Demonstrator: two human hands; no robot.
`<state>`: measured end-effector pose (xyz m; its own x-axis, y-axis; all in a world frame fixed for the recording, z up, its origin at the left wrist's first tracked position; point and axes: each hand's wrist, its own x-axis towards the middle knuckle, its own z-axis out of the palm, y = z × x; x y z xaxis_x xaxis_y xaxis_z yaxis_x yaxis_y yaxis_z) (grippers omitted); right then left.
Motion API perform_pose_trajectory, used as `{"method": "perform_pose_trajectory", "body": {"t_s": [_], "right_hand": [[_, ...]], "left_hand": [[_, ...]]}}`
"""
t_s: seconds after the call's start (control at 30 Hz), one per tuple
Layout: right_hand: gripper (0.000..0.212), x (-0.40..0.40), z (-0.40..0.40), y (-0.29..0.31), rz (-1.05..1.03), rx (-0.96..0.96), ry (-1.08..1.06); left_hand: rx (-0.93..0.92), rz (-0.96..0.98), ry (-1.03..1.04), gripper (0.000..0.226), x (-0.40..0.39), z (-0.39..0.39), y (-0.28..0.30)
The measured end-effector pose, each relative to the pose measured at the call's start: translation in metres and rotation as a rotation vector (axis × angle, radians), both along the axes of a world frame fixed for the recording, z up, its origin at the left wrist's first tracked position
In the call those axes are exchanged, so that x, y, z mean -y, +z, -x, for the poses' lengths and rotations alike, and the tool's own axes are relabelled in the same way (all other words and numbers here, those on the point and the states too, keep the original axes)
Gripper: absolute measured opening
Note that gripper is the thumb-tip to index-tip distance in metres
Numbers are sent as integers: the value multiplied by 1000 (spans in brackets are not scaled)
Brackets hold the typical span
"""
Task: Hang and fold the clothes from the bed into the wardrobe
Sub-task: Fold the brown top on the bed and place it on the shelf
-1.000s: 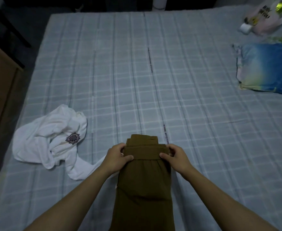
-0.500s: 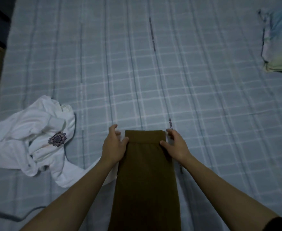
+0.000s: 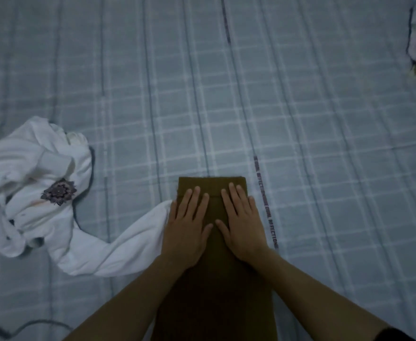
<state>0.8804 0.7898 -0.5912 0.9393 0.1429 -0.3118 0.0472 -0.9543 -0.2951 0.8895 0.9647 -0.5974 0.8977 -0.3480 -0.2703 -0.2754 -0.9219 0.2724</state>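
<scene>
Both hands have slid off the garment's far corners onto its top. White shirt (image 3: pixel 42 193) lies crumpled at left, one sleeve reaching the left hand (image 3: pixel 187 227). Left hand and right hand (image 3: pixel 241 222) press flat, fingers straight, on the folded brown trousers (image 3: pixel 214 291) — long axis toward the person. Checked bedsheet (image 3: pixel 325 143) lies bare beyond — room to fold.

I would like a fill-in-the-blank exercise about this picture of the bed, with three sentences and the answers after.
1. Both hands, the left hand and the right hand, press flat on the ____ garment.
2. The crumpled white garment lies to the ____ of the hands.
3. The clothes lie on a bed sheet with a ____ pattern.

Missing words: brown; left; checked
</scene>
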Motion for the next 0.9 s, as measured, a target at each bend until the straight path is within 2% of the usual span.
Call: {"method": "perform_pose_trajectory", "body": {"t_s": [0.2,0.47,0.7,0.77,0.9], "right_hand": [[79,6,3,-48,81,99,60],[77,8,4,-52,62,192,61],[76,9,6,-61,57,289,58],[76,10,6,-59,48,284,74],[72,5,15,-34,76,152,49]], "left_hand": [[130,-45,-60,75,-3,4,-39],[179,-81,-71,73,-3,7,-42],[316,-46,-71,71,-5,9,-51],[338,-36,-84,70,-6,9,-52],[349,-92,-45,66,-8,23,-45]]}}
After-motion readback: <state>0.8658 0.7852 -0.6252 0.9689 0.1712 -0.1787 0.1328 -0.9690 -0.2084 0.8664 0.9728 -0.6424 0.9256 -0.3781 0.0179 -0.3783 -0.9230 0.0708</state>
